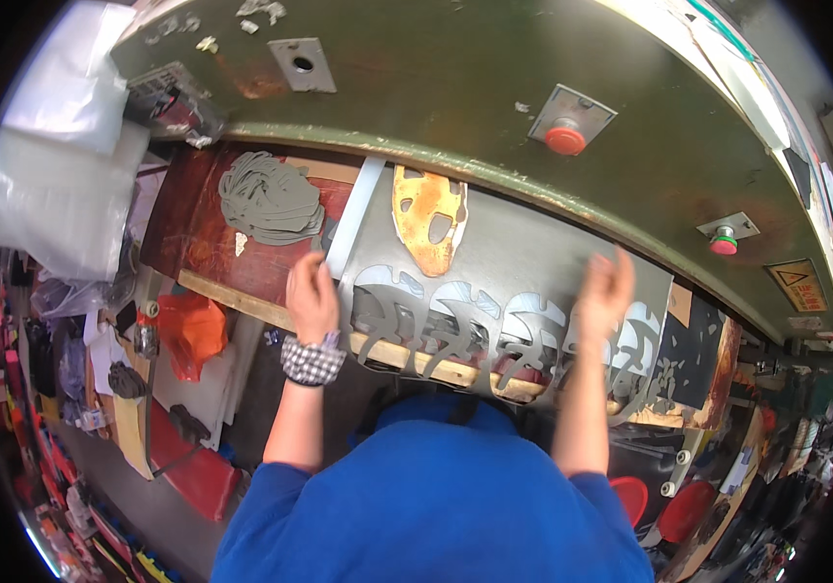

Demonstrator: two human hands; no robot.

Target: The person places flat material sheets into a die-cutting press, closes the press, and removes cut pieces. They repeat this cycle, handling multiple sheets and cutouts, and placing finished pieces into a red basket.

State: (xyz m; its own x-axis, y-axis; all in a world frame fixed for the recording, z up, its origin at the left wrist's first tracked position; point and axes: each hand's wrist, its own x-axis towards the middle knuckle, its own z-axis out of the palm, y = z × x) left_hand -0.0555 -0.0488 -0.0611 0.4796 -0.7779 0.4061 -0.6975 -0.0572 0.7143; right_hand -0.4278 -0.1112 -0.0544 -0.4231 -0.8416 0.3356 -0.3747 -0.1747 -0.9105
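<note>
A dark grey sheet [523, 228] lies across the work surface, its near part cut into several curved openings and strips that hang over the front edge. On its far part rests a yellow, worn cutting die [429, 219] with holes in it. My left hand [312, 294], a checked band at its wrist, is beside the sheet's left edge near a pale strip [354, 219], fingers extended and nothing visible in them. My right hand [607, 290], slightly blurred, is over the sheet's right part with fingers apart. Whether it touches the sheet I cannot tell.
A pile of grey cut pieces [269, 199] sits on the reddish board at the left. Behind the surface runs a green machine beam [436, 78] with a red push button [564, 138] and a second button [724, 242]. Clear plastic bags [67, 185] hang at far left.
</note>
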